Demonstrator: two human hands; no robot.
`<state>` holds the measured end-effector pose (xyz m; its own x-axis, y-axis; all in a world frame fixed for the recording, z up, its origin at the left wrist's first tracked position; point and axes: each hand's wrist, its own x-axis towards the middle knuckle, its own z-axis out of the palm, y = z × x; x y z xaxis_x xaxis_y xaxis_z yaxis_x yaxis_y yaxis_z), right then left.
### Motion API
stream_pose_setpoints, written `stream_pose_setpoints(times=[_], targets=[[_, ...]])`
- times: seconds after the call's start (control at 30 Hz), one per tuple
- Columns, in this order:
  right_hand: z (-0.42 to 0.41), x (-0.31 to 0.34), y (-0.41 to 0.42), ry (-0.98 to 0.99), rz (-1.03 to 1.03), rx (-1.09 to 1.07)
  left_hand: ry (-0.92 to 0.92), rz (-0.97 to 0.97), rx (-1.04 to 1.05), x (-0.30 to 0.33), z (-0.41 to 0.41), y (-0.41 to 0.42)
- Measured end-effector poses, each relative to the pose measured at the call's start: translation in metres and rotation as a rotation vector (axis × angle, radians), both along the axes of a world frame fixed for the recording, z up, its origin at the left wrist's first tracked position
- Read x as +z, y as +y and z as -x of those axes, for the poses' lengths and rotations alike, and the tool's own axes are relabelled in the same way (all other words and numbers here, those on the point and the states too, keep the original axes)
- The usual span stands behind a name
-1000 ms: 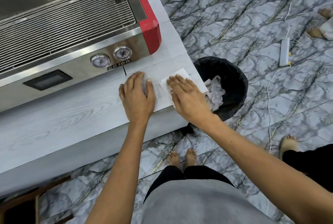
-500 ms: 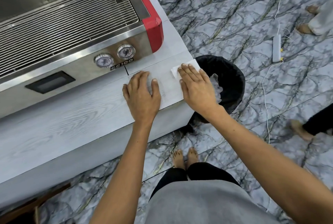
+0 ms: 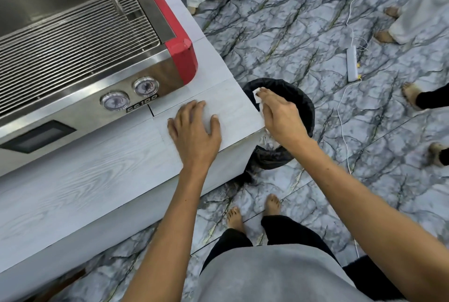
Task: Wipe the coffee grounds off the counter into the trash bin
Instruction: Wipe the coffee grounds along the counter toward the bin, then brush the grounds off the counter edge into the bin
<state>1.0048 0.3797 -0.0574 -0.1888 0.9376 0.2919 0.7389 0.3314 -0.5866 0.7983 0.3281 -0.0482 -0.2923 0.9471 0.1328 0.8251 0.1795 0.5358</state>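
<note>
Left hand (image 3: 194,131) is flat and open, fingers spread on the pale wood-grain tabletop (image 3: 85,180) just in front of the espresso machine (image 3: 73,46). Right hand (image 3: 279,117) hangs past the tabletop edge, over the black-lined trash bin (image 3: 306,104), fingers pinching a white tissue (image 3: 257,94).
</note>
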Motion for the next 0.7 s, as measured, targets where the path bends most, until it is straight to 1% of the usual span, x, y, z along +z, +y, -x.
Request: stream_pose_setpoints(times=[0.23, 0.4, 0.43, 0.53, 0.7], targets=[[-0.053, -0.012, 0.021, -0.066, 0.001, -0.012, 0.029, -0.02, -0.184, 0.001, -0.07, 0.032], [-0.098, -0.029, 0.046, -0.117, 0.043, 0.01, 0.089, 0.019, -0.278, -0.001, -0.137, 0.068], [-0.108, -0.033, 0.052, -0.122, 0.053, 0.016, 0.075, 0.032, -0.296, -0.004, -0.151, 0.078], [-0.137, -0.052, 0.069, -0.146, 0.085, 0.04, -0.066, 0.103, -0.318, -0.019, -0.186, 0.108], [-0.169, -0.106, 0.096, -0.17, 0.166, 0.077, -0.113, 0.201, -0.25, -0.085, -0.215, 0.131]])
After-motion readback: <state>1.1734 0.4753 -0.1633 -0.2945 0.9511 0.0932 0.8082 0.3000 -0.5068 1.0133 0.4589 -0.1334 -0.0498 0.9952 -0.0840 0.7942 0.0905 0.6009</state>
